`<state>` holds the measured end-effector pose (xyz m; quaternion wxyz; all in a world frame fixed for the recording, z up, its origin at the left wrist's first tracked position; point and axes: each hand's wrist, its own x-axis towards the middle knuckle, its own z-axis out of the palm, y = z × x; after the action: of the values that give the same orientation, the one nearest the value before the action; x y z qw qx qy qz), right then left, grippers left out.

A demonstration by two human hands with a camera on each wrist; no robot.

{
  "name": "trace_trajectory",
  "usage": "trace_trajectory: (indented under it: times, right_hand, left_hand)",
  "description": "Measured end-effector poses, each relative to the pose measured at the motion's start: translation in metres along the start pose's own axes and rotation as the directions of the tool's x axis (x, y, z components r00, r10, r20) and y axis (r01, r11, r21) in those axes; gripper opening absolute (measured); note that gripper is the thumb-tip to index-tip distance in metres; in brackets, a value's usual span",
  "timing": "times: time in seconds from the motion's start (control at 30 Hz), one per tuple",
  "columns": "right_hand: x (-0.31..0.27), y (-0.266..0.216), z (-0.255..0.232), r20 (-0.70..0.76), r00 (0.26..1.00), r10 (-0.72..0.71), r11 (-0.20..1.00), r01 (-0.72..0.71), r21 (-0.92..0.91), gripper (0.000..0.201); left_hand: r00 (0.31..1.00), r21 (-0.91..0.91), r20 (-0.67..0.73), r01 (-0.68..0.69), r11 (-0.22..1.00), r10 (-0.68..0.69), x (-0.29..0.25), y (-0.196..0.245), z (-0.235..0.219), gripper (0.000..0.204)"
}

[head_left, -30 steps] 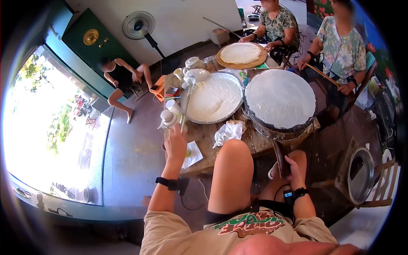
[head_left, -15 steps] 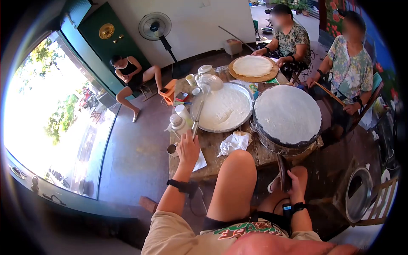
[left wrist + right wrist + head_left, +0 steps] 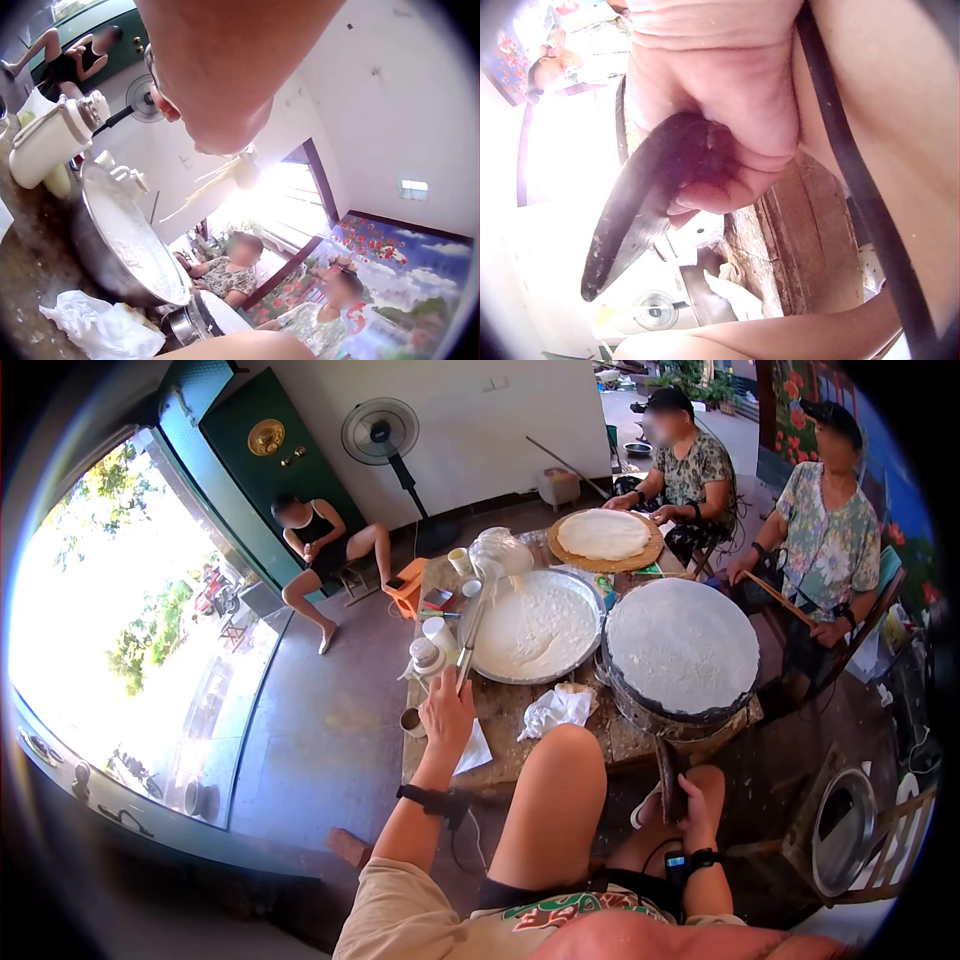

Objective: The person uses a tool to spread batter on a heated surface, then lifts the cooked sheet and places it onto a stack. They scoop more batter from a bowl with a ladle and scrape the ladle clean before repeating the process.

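Note:
My left hand point(image 3: 446, 712) grips the long metal handle point(image 3: 467, 650) of a utensil whose pale, lumpy head point(image 3: 503, 552) hangs over the far side of a basin of white batter point(image 3: 535, 635). In the left wrist view, pale strands point(image 3: 196, 196) droop from that head. Low by my knee, my right hand point(image 3: 700, 800) holds a dark, flat, curved blade-like piece point(image 3: 626, 214), fingers wrapped around its thick end. Its other end comes up close to the round griddle point(image 3: 683, 645), which is coated with a pale layer.
White bottles point(image 3: 428, 655), a small cup point(image 3: 411, 721) and a crumpled white cloth point(image 3: 556, 709) are on the wooden table. A thin round flatbread point(image 3: 603, 534) lies on a woven tray point(image 3: 652, 548). Two people sit beyond; another sits near the green door point(image 3: 275, 445).
The head view has tilted up, so the table sits lower in it. My left hand and the utensil have shifted slightly toward the basin's far side. My right hand keeps its hold.

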<state>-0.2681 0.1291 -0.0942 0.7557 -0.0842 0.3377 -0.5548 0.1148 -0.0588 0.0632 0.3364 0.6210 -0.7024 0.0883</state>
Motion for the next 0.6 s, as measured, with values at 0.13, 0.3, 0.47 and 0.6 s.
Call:
trace_trajectory:
  times: [0.13, 0.3, 0.47, 0.6]
  right_hand:
    - [0.005, 0.002, -0.010, 0.029, 1.000, 0.000, 1.000, 0.001, -0.014, 0.034]
    - [0.011, 0.006, -0.019, -0.065, 0.998, 0.010, 0.999, -0.006, 0.054, 0.047]
    - [0.011, 0.006, -0.017, -0.077, 0.997, -0.012, 0.999, 0.015, 0.039, 0.047]
    - [0.012, 0.007, -0.020, -0.062, 0.998, -0.014, 0.999, 0.017, 0.042, 0.047]
  left_hand:
    - [1.000, -0.042, -0.020, 0.008, 0.999, -0.009, 0.003, 0.002, -0.001, 0.028]
    - [0.999, -0.068, -0.011, 0.034, 0.997, -0.035, 0.005, 0.006, -0.005, 0.030]
    - [0.999, -0.089, -0.004, 0.046, 0.995, -0.047, 0.006, 0.006, -0.004, 0.031]
    - [0.999, -0.087, -0.007, 0.031, 0.996, -0.032, 0.008, 0.005, -0.004, 0.029]
